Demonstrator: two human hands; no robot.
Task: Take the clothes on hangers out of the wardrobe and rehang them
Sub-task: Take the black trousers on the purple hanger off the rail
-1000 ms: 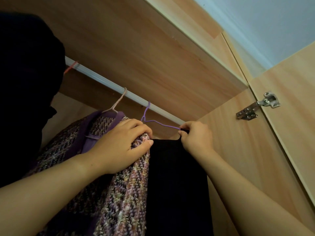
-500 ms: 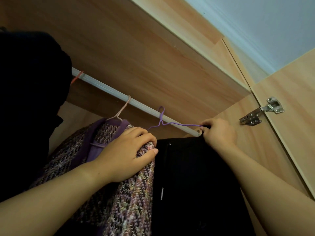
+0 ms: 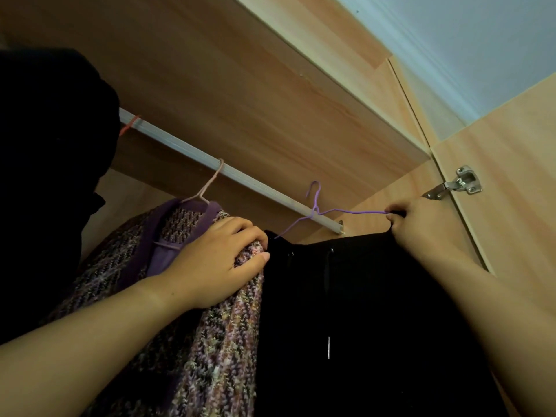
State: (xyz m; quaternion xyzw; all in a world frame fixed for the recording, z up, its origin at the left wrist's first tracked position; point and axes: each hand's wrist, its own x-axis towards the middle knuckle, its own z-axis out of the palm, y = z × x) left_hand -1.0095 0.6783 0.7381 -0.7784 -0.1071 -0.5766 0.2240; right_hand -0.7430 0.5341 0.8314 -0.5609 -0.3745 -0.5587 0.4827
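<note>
Risk seemed the purple hanger (image 3: 316, 207) snagging the rail (image 3: 240, 179) — right hand (image 3: 421, 225) pinched its tip, left hand (image 3: 221, 261) clutched the tweed jacket (image 3: 210, 350).

Both forearms (image 3: 90, 341) are bare; the left grip (image 3: 216, 263) shows a short thumbnail.

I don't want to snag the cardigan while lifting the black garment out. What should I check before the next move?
1. Right hand pinches end of purple hanger: ok.
2. Left hand holds tweed cardigan aside: ok.
3. Purple hanger hook clear of rail: cannot tell.
4. Black garment hangs from purple hanger: ok.
5. Pink hanger hooked over rail: ok.
</note>
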